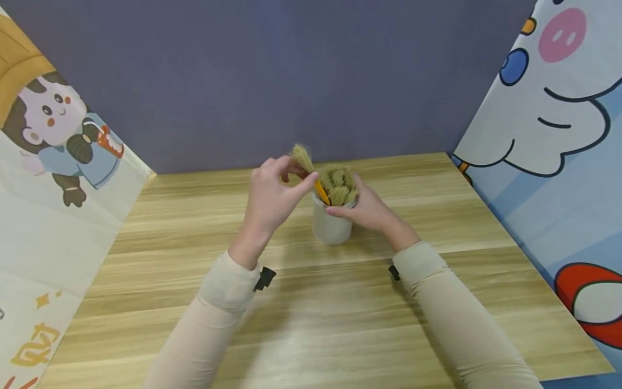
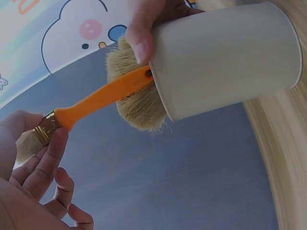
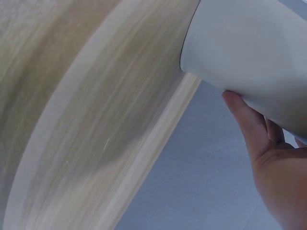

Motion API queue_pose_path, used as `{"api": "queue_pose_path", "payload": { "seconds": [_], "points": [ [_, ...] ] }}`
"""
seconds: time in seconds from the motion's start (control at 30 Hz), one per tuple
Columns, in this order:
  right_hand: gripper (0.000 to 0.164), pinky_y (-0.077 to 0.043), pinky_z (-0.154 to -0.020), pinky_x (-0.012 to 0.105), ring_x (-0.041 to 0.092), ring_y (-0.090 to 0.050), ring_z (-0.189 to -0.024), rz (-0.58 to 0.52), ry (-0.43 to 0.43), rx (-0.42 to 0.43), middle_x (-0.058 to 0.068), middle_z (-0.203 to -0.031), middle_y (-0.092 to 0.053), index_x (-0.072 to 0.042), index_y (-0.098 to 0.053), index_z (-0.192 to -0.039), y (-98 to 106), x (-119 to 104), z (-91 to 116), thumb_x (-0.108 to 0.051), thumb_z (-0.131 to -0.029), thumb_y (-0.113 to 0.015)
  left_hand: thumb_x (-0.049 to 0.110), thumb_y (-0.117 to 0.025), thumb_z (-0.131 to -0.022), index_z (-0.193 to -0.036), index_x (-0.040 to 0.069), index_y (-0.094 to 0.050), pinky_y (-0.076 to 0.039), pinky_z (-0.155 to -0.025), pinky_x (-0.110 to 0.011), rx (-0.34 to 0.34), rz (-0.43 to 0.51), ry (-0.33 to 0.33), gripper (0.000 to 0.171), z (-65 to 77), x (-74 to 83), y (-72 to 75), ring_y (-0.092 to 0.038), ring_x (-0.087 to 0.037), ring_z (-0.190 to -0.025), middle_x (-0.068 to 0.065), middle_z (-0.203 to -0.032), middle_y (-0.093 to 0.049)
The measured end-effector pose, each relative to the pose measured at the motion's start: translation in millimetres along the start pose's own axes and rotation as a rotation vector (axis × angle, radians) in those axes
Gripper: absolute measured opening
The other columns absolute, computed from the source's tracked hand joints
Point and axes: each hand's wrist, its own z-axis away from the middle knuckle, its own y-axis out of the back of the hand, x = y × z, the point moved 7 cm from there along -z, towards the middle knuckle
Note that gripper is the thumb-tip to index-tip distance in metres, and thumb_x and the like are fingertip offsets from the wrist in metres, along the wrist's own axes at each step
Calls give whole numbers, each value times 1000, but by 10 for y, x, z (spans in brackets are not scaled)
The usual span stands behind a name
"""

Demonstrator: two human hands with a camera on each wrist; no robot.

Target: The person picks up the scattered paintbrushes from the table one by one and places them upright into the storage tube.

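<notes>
My left hand [image 1: 273,195] pinches a paintbrush [image 2: 100,99] by its metal band, between thumb and fingers. The brush has an orange handle and pale bristles that point up and away from the container. Its handle end, with a dark hole, meets the rim of a white cylindrical container [image 1: 332,224]. Several more brushes [image 1: 337,183] fill the container, their tan bristles bunched above the rim and their handles hidden inside. Around the container's upper right side my right hand [image 1: 371,208] holds it, thumb over the front rim; in the right wrist view its fingers press the wall [image 3: 244,52].
The container is over the far middle of a wood-grain table [image 1: 311,324]. A grey-blue panel [image 1: 291,81] rises along the back edge. Cartoon-printed walls [image 1: 63,135] flank the table on the left and right.
</notes>
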Motion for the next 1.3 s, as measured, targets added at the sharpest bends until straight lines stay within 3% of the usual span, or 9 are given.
{"api": "queue_pose_path", "payload": {
  "seconds": [0.23, 0.4, 0.5, 0.63, 0.73, 0.83, 1.0, 1.17, 1.3],
  "points": [
    [125, -32, -127, 65, 37, -34, -160, 4, -7, -7, 10, -174, -32, -27, -12, -172, 0, 1, -10, -70, -79, -84, 26, -84, -92, -97, 7, -79, -42, -80, -34, 6, -19, 21, 20, -3, 25, 9, -58, -25, -82, -7, -92, -82],
    [121, -36, -124, 65, 36, -39, -157, -10, -5, -13, 9, -172, -36, -29, -13, -171, 9, -10, -5, -67, -81, -84, 28, -82, -94, -99, 8, -79, -39, -75, -33, -21, -54, 23, 21, -43, 92, -64, -54, -23, -77, -5, -90, -82],
    [115, -39, -123, 64, 35, -44, -154, -26, 15, -12, 8, -169, -40, -30, -17, -170, 15, -32, -1, -62, -83, -85, 30, -80, -95, -98, 10, -78, -40, -73, -34, -39, -93, 21, 20, -96, 147, -129, -53, -22, -74, -3, -87, -81],
    [110, -41, -121, 63, 34, -47, -151, -33, 49, -10, 9, -165, -44, -28, -21, -168, 8, -50, -1, -57, -84, -87, 31, -78, -96, -98, 12, -76, -49, -87, -44, -69, -173, 33, 20, -136, 183, -229, -61, -21, -81, 0, -86, -80],
    [106, -43, -120, 62, 35, -50, -148, -32, 83, -2, 9, -162, -48, -26, -26, -166, -7, -57, -7, -54, -85, -87, 33, -77, -96, -100, 12, -76, -49, -91, -51, -124, -257, 35, 21, -91, 121, -372, -65, -22, -87, 0, -85, -78],
    [101, -43, -120, 61, 33, -52, -146, -42, 128, -9, 7, -159, -51, -25, -30, -164, -39, -78, -24, -52, -85, -87, 34, -77, -95, -100, 12, -76, -48, -86, -49, -152, -304, 41, 23, -8, 14, -483, -68, -22, -88, 0, -84, -78],
    [105, -43, -119, 62, 33, -50, -148, -53, 114, -21, 6, -161, -48, -28, -27, -165, -53, -73, -35, -57, -84, -87, 33, -78, -95, -95, 13, -75, -49, -95, -56, -120, -251, 75, 21, 55, -83, -474, -72, -27, -92, -2, -86, -80],
    [114, -41, -121, 63, 35, -44, -153, -39, 46, -16, 8, -168, -41, -29, -20, -169, -13, -25, -17, -63, -82, -86, 34, -75, -96, -97, 16, -75, -48, -104, -55, -151, -169, 136, 18, 35, -173, -482, -72, -26, -91, 0, -89, -81],
    [120, -39, -122, 64, 36, -41, -156, -29, 23, -15, 9, -171, -37, -28, -17, -170, 4, 3, -4, -68, -80, -85, 32, -75, -97, -101, 16, -77, -52, -84, -43, -182, -86, 199, 17, 1, -279, -507, -65, -22, -73, 0, -90, -81]
  ]
}}
